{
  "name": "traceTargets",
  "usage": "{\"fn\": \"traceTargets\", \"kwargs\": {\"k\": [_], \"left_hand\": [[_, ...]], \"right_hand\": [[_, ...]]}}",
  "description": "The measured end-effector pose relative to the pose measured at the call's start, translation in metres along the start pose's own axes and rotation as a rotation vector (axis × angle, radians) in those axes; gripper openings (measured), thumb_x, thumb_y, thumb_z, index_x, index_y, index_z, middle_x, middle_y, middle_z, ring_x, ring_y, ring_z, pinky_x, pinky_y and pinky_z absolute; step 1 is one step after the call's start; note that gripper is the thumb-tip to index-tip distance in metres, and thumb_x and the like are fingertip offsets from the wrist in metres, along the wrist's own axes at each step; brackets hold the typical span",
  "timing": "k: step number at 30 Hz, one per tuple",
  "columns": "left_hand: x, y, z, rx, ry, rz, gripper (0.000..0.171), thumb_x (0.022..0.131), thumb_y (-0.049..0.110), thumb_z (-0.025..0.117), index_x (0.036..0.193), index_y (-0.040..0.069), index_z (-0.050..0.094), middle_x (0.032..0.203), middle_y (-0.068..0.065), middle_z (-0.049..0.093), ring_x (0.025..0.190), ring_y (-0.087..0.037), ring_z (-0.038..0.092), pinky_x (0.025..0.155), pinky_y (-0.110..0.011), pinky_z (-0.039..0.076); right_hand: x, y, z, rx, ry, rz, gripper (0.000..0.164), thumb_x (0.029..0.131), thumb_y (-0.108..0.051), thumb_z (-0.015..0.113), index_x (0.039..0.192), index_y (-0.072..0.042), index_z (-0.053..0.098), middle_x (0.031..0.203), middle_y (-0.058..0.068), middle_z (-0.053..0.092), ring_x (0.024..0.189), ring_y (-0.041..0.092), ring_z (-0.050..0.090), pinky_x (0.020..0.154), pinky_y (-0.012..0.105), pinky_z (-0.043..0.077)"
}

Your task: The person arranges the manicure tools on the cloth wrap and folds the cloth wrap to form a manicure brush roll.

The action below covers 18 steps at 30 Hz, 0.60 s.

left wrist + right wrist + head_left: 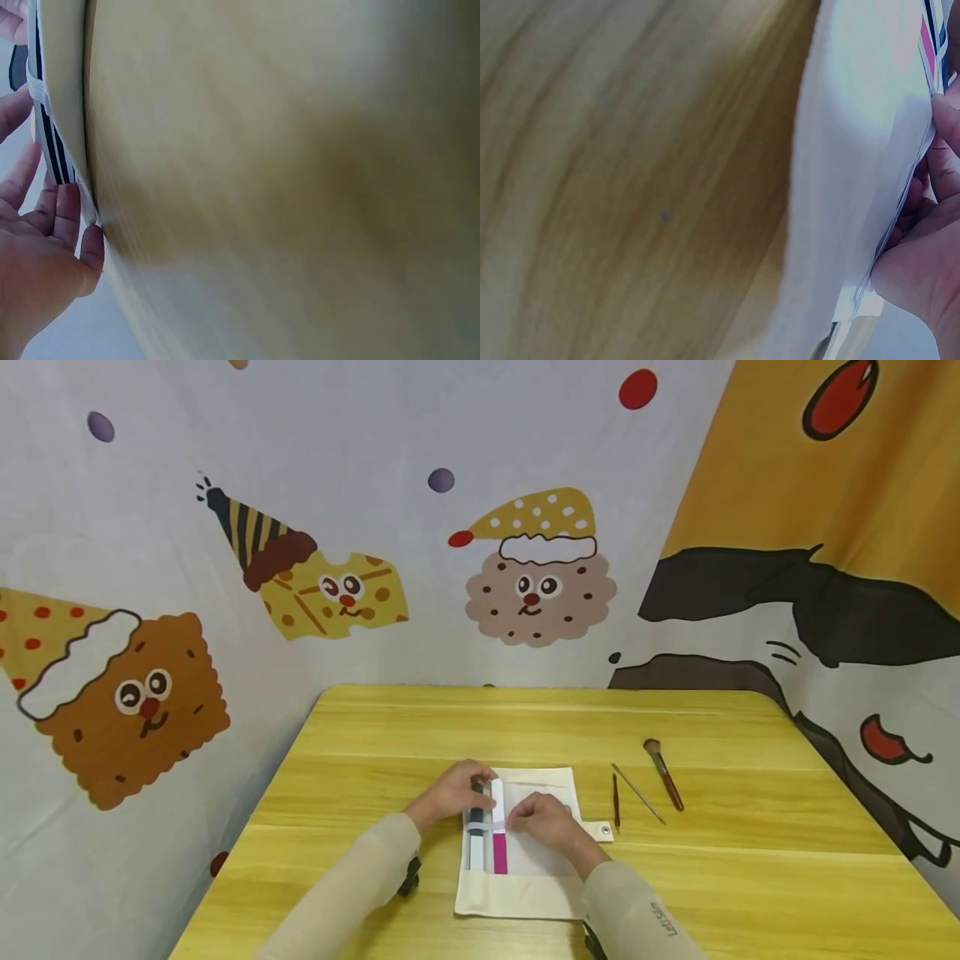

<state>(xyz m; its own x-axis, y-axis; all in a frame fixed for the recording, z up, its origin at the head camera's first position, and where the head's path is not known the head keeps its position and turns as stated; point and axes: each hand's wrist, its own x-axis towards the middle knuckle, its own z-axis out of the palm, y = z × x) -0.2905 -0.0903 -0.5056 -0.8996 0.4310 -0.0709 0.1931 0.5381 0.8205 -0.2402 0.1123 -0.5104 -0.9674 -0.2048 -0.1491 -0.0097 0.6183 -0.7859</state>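
A cream fabric roll-up case [517, 897] lies unfolded on the table. Under its elastic strap [480, 827] sit a black-and-white marker [476, 852] and a white-and-magenta marker [499, 852], side by side at the left. My left hand [457, 789] is at the case's upper left, its thumb and index finger around the upper end of the white-and-magenta marker. In the left wrist view, other fingers of my left hand [45, 247] touch the case edge and dark marker end. My right hand [547, 818] pinches the strap just right of the markers. Its fingertips are partly hidden in the right wrist view.
Right of the case lie a short dark thin tool [617, 800], a slim stick-like tool [639, 794] and a makeup brush [664, 775]. A snap tab [598, 832] sticks out from the case's right side. A cartoon-printed curtain [420, 660] stands behind the table [360, 743].
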Motion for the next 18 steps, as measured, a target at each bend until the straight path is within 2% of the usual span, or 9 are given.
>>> {"fn": "traceTargets", "kwargs": {"k": [4, 8, 14, 18], "left_hand": [[-0.0030, 0.0002, -0.0010, 0.078, -0.013, 0.050, 0.030, 0.083, 0.012, 0.080, 0.111, 0.007, 0.072, 0.108, -0.003, 0.061, 0.100, -0.019, 0.053, 0.093, -0.041, 0.045], [-0.0039, 0.0030, -0.0014, 0.074, -0.015, 0.066, 0.032, 0.085, 0.011, 0.078, 0.115, 0.003, 0.070, 0.111, -0.008, 0.063, 0.104, -0.023, 0.056, 0.095, -0.043, 0.045], [-0.0055, 0.0043, -0.0027, 0.028, 0.019, 0.024, 0.037, 0.088, 0.010, 0.075, 0.123, 0.001, 0.066, 0.119, -0.013, 0.063, 0.112, -0.031, 0.058, 0.098, -0.045, 0.047], [-0.0070, 0.0038, -0.0028, 0.007, 0.055, 0.002, 0.033, 0.089, 0.011, 0.074, 0.121, 0.004, 0.067, 0.118, -0.011, 0.063, 0.112, -0.029, 0.058, 0.096, -0.043, 0.048]], "right_hand": [[0.0003, -0.0006, -0.0001, 0.006, 0.002, 0.024, 0.005, 0.085, -0.015, 0.077, 0.083, -0.011, 0.075, 0.085, -0.003, 0.064, 0.081, 0.015, 0.054, 0.077, 0.036, 0.045], [0.0012, 0.0018, 0.0006, 0.000, 0.011, 0.028, 0.005, 0.085, -0.016, 0.077, 0.083, -0.012, 0.075, 0.085, -0.004, 0.064, 0.081, 0.015, 0.054, 0.077, 0.035, 0.045], [0.0006, 0.0018, 0.0030, -0.012, 0.027, -0.049, 0.006, 0.085, -0.015, 0.077, 0.081, -0.011, 0.074, 0.084, -0.004, 0.062, 0.081, 0.014, 0.053, 0.076, 0.035, 0.045], [-0.0007, -0.0012, 0.0043, -0.016, 0.023, -0.061, 0.006, 0.085, -0.014, 0.077, 0.081, -0.011, 0.074, 0.084, -0.003, 0.061, 0.080, 0.014, 0.052, 0.076, 0.035, 0.045]]}}
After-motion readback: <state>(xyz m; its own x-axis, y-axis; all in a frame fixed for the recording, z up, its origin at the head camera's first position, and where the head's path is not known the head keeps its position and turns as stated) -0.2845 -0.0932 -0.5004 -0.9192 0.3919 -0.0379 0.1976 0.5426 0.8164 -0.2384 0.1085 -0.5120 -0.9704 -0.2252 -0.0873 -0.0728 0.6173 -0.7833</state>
